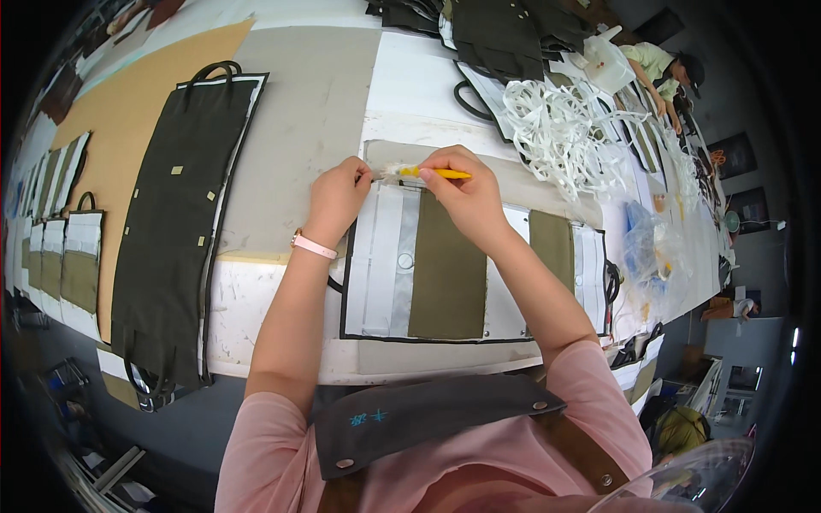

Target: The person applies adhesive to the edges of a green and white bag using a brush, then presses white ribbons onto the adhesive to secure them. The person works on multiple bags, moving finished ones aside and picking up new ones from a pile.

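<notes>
A: How close does the panel (451, 282) lie to the edge?
B: Just in from the worktop's (235, 321) near edge, in front of the person. A grey board (389, 358) shows past its near and far sides.
A: And the room to move?
B: On the left, a stretch of white worktop and a grey sheet (295, 120) run between the panel and a long bag (167, 231). The right is tighter.
A: The hands?
B: The right hand (466, 190) pinches a yellow brush (451, 173) over the panel's far edge. The left hand (335, 195) is curled in near the far left corner; I can't tell whether its fingertips pinch anything.
A: The surface and the room?
B: The worktop is white and scuffed, with a tan sheet (145, 107) under part of the left side. Grey floor (201, 436) shows below, and another person (657, 64) is at the far right.
A: What stands in the way?
B: A heap of white strips (560, 141) beyond the far right corner, and clear plastic (646, 244) near the right handle (612, 280). Farther off are a dark stack (496, 34) and a whitish jug (607, 64). The right forearm (543, 286) crosses the panel itself.
</notes>
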Action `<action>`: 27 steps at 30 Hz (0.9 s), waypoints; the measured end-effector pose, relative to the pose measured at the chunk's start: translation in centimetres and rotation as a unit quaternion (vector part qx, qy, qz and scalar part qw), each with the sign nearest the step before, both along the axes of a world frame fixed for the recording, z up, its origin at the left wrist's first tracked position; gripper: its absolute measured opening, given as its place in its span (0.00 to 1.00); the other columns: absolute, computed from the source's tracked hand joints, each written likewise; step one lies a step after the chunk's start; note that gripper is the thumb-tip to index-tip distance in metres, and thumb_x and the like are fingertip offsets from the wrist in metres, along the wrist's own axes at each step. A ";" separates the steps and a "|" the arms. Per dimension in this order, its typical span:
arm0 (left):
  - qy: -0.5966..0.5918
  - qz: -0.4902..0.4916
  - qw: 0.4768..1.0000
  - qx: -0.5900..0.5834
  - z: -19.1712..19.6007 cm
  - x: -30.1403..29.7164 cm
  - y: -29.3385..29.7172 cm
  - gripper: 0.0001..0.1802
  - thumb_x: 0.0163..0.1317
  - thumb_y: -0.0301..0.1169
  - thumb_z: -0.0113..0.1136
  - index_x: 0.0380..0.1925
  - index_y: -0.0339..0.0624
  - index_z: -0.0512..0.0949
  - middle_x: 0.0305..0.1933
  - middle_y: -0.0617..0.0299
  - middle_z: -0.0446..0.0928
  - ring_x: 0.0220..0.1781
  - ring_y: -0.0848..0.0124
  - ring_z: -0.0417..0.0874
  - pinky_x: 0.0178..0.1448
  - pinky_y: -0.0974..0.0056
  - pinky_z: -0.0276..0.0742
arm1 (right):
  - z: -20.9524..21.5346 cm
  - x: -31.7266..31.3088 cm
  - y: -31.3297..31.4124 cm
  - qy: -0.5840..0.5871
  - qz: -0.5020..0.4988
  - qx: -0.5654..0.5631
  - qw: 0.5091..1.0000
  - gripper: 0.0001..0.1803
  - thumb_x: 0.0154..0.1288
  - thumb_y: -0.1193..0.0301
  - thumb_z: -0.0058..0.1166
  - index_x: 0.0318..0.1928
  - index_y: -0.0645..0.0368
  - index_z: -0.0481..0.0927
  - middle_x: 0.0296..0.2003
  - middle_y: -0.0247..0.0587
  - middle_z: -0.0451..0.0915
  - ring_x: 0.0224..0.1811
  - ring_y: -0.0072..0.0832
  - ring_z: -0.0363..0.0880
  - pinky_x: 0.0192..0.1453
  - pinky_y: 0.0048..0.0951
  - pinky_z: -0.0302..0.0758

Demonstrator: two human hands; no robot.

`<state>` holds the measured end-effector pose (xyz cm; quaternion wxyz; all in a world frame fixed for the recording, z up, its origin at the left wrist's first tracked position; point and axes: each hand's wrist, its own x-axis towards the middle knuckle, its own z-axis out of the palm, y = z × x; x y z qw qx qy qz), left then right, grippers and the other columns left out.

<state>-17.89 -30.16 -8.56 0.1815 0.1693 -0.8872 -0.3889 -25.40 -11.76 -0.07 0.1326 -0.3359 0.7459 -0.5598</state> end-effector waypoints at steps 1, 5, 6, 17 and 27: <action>0.006 0.006 1.000 -0.001 -0.1 0.0 -0.1 0.05 0.62 0.30 0.57 0.32 0.42 0.79 0.29 0.55 0.82 0.31 0.55 0.83 0.37 0.56 0.77 | 0.0 0.2 0.2 0.035 0.006 0.004 0.999 0.06 0.63 0.75 0.59 0.37 0.66 0.81 0.39 0.38 0.75 0.36 0.24 0.76 0.38 0.24 0.73; -0.014 0.006 1.000 -0.015 -0.4 -0.5 -0.1 0.06 0.62 0.31 0.58 0.36 0.42 0.79 0.29 0.58 0.83 0.31 0.61 0.83 0.36 0.60 0.76 | -0.9 1.9 -0.2 0.153 0.010 0.016 0.988 0.04 0.61 0.77 0.59 0.35 0.65 0.80 0.39 0.39 0.74 0.36 0.29 0.76 0.39 0.26 0.73; -0.007 0.008 1.000 -0.015 -0.5 -0.4 -0.1 0.05 0.62 0.31 0.58 0.36 0.42 0.78 0.29 0.58 0.83 0.31 0.61 0.83 0.36 0.60 0.76 | -0.8 1.8 0.0 0.148 0.001 0.029 0.989 0.04 0.61 0.76 0.59 0.34 0.65 0.80 0.39 0.39 0.74 0.36 0.29 0.75 0.38 0.26 0.72; -0.021 -0.001 1.000 0.011 0.3 -0.3 0.0 0.06 0.64 0.30 0.55 0.37 0.42 0.77 0.24 0.57 0.79 0.27 0.61 0.80 0.32 0.59 0.73 | 0.0 -1.1 2.8 0.089 -0.015 0.061 0.994 0.08 0.60 0.73 0.62 0.29 0.65 0.80 0.35 0.37 0.72 0.33 0.26 0.72 0.38 0.26 0.69; -0.054 -0.026 0.998 0.023 0.7 0.0 -0.2 0.06 0.66 0.30 0.55 0.36 0.39 0.77 0.30 0.51 0.80 0.34 0.55 0.81 0.40 0.57 0.74 | 1.9 -2.2 4.5 0.074 0.047 0.102 0.991 0.04 0.62 0.75 0.60 0.35 0.65 0.82 0.37 0.34 0.74 0.40 0.22 0.72 0.46 0.22 0.69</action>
